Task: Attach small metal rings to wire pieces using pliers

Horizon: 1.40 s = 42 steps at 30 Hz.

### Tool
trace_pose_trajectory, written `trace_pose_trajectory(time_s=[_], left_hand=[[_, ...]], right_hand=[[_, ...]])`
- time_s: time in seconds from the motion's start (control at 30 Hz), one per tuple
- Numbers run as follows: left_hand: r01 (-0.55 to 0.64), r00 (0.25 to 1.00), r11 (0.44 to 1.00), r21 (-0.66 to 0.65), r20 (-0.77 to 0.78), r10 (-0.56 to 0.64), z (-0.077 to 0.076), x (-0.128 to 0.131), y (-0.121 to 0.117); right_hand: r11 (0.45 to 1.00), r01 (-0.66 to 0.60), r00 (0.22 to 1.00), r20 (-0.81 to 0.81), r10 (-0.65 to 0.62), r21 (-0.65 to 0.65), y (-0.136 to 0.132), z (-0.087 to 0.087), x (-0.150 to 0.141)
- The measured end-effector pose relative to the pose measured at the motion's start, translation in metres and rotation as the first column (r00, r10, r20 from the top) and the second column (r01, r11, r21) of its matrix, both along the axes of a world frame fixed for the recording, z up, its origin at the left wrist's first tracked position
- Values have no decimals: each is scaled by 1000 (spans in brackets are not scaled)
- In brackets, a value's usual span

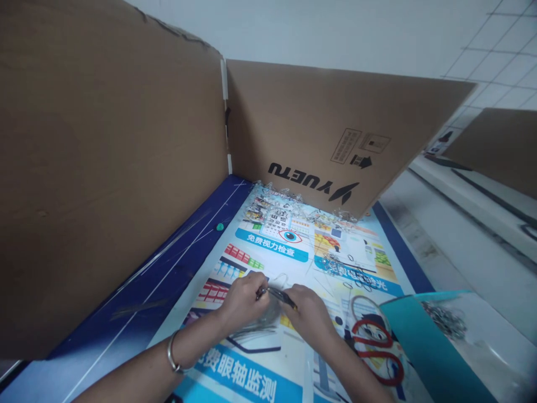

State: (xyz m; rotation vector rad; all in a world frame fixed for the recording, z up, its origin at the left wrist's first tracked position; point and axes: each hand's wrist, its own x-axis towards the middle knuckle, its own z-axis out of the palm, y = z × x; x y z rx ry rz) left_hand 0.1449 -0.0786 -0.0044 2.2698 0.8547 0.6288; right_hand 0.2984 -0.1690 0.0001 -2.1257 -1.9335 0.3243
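Note:
My right hand (309,312) is closed around the dark, yellow-marked handles of pliers (277,294), whose metal end points left. At that end, my left hand (246,295) is closed in a pinch, a silver bangle on its wrist. A small dark bit shows at its fingertips. A thin wire (282,277) curves up just beyond the fingers; where it is gripped is blurred. Below and between the hands, straight wire pieces (255,331) lie on the printed poster sheet (272,268). Right of my right forearm are red-handled scissors (377,352).
Cardboard panels (293,123) wall off the back and left. Bent wire pieces (289,207) lie along the back, with dark rings (356,274) at right. A teal-sided box (436,336) holds metal pieces (447,320). A green disc (220,226) lies on the blue surface (197,246).

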Motion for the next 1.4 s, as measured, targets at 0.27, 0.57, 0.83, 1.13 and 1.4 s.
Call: trace_pose_trajectory(time_s=[0.27,0.57,0.83,1.13,1.4], left_hand=[[17,1000,1000,4,20,-17,0,0,0],[113,992,992,-60,58,-110,-4,-1,7],[100,990,947,-304,125,-64,-4,1,12],[22,910,699,-715,303,283,-18,2,17],[-28,907,659,-752,258,333,-13,5,11]], right_hand=[[998,26,991,126,-33,57,-1,1,-2],[995,-13,983,184,-5,98,-1,-3,2],[999,30,999,30,-30,17,3,-3,3],[982,167,717,-673,-182,-88,6,-9,4],[985,113,567,-806,-170,-128,4,-11,-1]])
